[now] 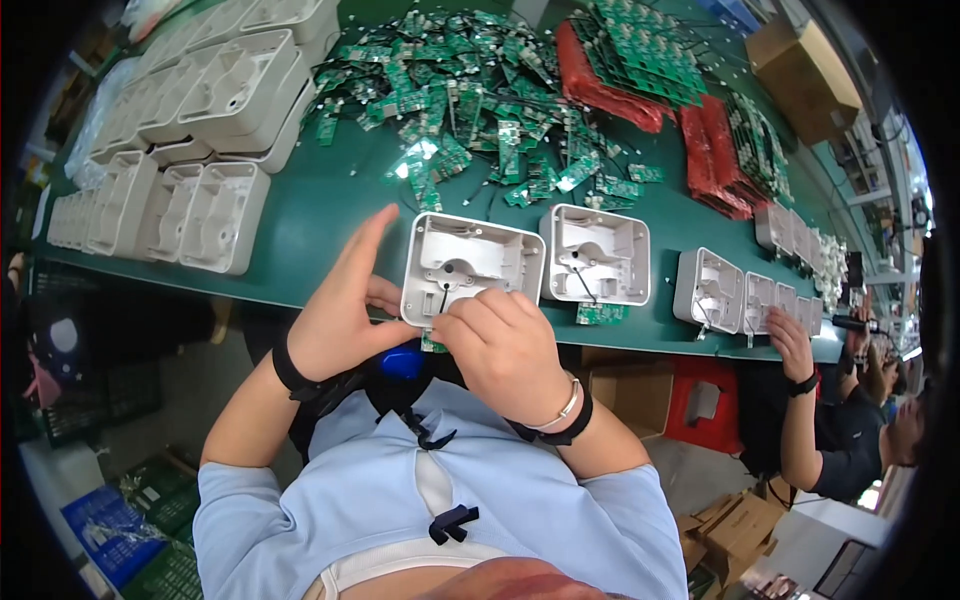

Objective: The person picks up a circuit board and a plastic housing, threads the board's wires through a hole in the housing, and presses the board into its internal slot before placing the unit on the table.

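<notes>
A light grey plastic housing (478, 248) lies open side up at the table's front edge, before me. At its left side, my left hand (345, 310) has its fingers stretched and spread, with the thumb by the near left corner. My right hand (503, 352) bends over the near wall, fingers curled together; what they pinch is hidden. A black cable (444, 296) runs from the hole in the housing toward these fingertips. Just below them peeks a green circuit board (433, 344), mostly covered. To the right stands a second grey housing (598, 250), its circuit board (601, 314) hanging at the near rim.
Stacked grey housings (225, 205) fill the left. Behind lies a heap of circuit boards (480, 90) with black cables. Board panels (640, 50) rest on red bubble bags (605, 85) at the far right. Further right, a co-worker's hand (790, 340) touches a row of housings (710, 285).
</notes>
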Demonstrator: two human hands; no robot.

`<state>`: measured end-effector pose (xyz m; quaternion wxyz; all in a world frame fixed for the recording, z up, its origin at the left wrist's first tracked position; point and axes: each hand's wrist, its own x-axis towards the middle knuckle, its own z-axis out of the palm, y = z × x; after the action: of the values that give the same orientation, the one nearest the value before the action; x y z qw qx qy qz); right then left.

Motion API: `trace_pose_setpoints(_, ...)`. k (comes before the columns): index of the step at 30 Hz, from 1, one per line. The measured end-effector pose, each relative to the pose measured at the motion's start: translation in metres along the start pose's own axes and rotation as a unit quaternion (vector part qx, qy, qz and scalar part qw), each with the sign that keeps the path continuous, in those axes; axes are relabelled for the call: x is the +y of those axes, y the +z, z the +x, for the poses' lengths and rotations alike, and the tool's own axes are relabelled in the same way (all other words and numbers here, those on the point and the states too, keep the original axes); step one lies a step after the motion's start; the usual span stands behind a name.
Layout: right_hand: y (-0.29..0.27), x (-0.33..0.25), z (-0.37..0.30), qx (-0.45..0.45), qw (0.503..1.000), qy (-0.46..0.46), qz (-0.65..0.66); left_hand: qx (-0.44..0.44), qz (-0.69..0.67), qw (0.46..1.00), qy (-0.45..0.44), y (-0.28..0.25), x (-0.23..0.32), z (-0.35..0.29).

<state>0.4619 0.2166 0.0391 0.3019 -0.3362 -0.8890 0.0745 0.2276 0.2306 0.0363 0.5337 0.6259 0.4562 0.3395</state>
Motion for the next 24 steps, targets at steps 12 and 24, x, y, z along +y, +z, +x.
trace_pose_setpoints(12, -0.014, 0.014, -0.010, 0.024, 0.998, 0.030, -0.045, 0.025, 0.232, 0.972, 0.009, 0.024, 0.014, 0.009)
trace_pose_setpoints(24, -0.054, 0.054, -0.037, 0.088, 0.933, 0.291, -0.193, -0.002, 0.199, 0.977, 0.078, 0.059, 0.017, 0.025)
